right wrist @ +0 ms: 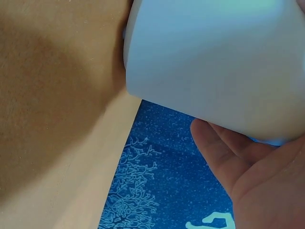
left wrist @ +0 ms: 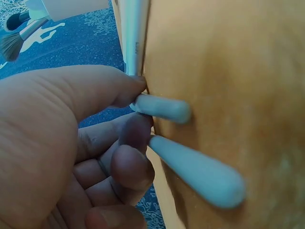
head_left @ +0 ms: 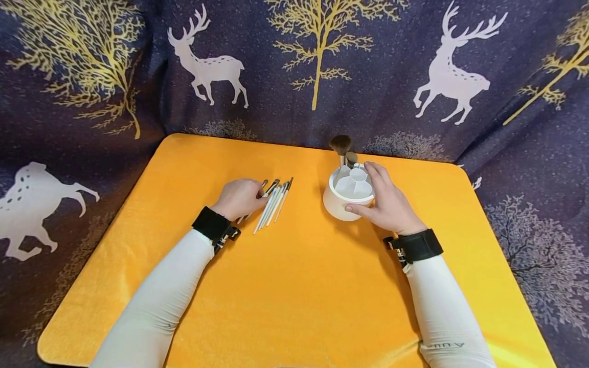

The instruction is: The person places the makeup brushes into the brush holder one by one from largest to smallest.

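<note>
Left of the table's middle, my left hand (head_left: 239, 198) is down at a group of makeup brushes with pale handles (head_left: 274, 205). In the left wrist view its thumb and fingertips pinch one makeup brush (left wrist: 167, 109) near the handle's end; another handle (left wrist: 200, 174) lies beside it on the cloth. My right hand (head_left: 392, 205) grips the right side of a white round brush holder (head_left: 335, 203), thumb on the near wall and fingers over the rim. In that divided holder stand a large fluffy brush (head_left: 341, 144) and a smaller dark-tipped brush (head_left: 352, 158).
A yellow-orange cloth (head_left: 294, 291) covers the table, with a few wrinkles at the front right. Behind it hangs a dark blue curtain (head_left: 285, 66) printed with white deer and golden trees. The holder stands near the table's back edge.
</note>
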### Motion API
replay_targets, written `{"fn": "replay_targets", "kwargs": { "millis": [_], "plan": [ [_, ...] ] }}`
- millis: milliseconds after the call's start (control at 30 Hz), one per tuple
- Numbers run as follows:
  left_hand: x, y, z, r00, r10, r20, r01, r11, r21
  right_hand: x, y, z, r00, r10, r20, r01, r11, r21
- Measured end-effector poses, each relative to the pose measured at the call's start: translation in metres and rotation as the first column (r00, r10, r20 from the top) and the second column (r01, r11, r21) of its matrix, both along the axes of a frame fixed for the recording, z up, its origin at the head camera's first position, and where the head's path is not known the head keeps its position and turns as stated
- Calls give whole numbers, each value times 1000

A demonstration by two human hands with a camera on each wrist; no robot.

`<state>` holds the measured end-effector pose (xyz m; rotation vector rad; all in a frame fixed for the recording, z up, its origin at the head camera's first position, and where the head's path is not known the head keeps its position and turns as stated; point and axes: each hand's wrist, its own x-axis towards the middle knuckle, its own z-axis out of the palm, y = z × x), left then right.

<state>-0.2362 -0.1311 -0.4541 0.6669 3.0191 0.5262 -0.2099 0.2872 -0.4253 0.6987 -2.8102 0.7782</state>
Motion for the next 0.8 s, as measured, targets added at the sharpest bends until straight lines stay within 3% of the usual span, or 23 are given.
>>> {"fn": "replay_targets", "kwargs": {
  "millis": [500, 800],
  "plan": [
    [1, -4, 1, 999, 33, 16, -34, 998, 51, -2, 1, -2, 1000, 7, 2, -7, 1000, -27],
    [3, -5, 6, 995, 51, -86, -41, 993, 115, -3, 1, -3, 1000, 2, 5, -2, 999, -46]
  ]
}}
